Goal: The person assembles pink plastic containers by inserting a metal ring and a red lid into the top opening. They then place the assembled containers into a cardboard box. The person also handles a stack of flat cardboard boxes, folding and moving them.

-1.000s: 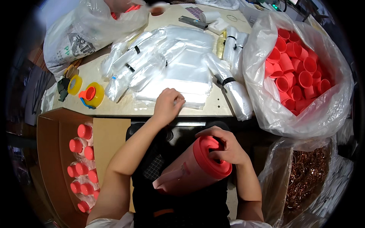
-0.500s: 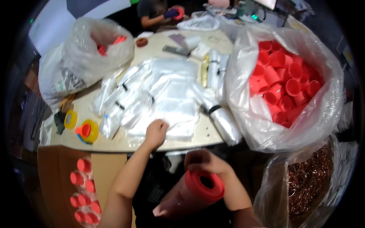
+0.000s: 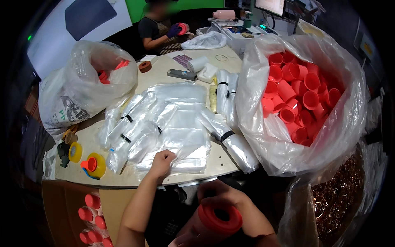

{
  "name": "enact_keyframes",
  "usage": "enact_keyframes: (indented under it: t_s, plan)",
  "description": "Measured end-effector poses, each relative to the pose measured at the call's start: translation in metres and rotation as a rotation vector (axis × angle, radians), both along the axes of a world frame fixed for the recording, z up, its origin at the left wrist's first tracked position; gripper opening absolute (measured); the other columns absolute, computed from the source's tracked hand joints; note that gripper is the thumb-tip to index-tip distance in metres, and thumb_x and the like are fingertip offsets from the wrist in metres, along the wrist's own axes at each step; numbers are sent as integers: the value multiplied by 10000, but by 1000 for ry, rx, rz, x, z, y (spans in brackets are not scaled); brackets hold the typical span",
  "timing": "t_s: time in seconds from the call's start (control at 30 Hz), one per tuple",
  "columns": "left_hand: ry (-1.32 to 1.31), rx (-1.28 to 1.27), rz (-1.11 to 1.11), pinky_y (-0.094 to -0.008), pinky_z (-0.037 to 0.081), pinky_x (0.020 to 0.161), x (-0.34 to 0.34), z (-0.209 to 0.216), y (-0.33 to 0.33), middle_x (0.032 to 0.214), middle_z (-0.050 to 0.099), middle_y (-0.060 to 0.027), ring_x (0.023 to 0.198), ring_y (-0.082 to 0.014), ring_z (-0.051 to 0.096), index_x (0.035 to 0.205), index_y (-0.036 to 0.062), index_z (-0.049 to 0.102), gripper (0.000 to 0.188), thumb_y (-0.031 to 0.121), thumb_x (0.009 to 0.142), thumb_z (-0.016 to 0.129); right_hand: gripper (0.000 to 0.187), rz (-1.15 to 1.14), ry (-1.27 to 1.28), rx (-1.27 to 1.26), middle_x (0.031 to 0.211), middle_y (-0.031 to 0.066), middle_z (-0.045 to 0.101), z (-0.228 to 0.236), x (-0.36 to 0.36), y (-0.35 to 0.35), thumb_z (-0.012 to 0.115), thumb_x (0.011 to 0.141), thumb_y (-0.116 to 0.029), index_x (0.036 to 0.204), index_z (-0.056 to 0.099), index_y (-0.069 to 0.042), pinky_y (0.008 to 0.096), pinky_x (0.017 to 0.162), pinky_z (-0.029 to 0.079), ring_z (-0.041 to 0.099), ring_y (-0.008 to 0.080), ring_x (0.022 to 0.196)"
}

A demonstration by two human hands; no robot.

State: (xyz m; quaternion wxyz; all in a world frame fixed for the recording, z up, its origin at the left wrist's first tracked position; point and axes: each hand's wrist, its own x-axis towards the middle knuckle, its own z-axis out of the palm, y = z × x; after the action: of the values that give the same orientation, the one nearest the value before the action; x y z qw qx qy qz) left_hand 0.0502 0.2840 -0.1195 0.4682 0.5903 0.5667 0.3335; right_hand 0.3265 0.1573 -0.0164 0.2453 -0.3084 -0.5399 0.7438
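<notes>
My left hand (image 3: 161, 163) is closed in a pinch at the near edge of a stack of clear plastic bags (image 3: 185, 117), with a bag's edge lifted at the fingers. Below the table's front edge, my right hand (image 3: 220, 192) is curled at the top of a pink bottle (image 3: 193, 230). The bottle has a red ring-shaped top with a dark opening and tilts in front of my body. My right fingers are partly in shadow, and the bottle's lower end runs out of the picture.
A large plastic sack of red cups (image 3: 288, 88) stands right, a bag of copper-coloured rings (image 3: 339, 201) below it. Banded bag rolls (image 3: 236, 150), tape (image 3: 97, 166) and a white sack (image 3: 66, 94) lie around the table. Capped bottles fill a carton (image 3: 61, 210). A co-worker (image 3: 158, 33) sits opposite.
The view has tilted up, so the table sits lower in the picture. My left hand now has a bag's edge raised from the stack. My right hand stays at the bottle's top.
</notes>
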Motion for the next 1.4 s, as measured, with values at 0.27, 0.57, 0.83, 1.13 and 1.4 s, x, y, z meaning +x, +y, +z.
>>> enact_keyframes:
  t_s: [0.27,0.57,0.83,1.13,1.4]
  plan:
    - [-204,-99,28,-240,408,650,-4,13,-3,728,579,53,702,-49,480,799,4,665,191,122,947,638,203,19,46,-72,818,5,629,-6,-1,1,766,861,-203,914,647,-48,270,725,491,577,92,796]
    - [-281,-113,62,-235,426,699,-5,13,-3,773,619,28,738,-56,519,821,4,671,187,109,961,605,189,46,29,62,800,21,636,2,1,8,753,868,-183,897,642,-32,278,683,479,572,92,768]
    - [-308,-100,102,-241,442,709,-5,11,-9,779,642,7,744,-64,549,839,13,676,171,107,965,608,173,25,-6,74,787,21,609,6,1,6,728,843,-173,865,636,-28,258,681,459,571,93,774]
    - [-330,-109,84,-239,440,708,-9,3,-3,795,642,13,746,-65,543,828,11,681,193,109,971,597,170,16,-48,7,795,0,619,-1,-4,5,755,836,-168,878,645,-44,256,697,471,571,83,775]
    - [-297,-95,258,-276,488,634,-14,19,14,820,698,-64,690,-117,594,905,3,689,239,175,990,547,116,-27,110,-41,820,21,640,-18,-6,1,672,920,-124,891,638,-17,265,712,494,591,100,781]
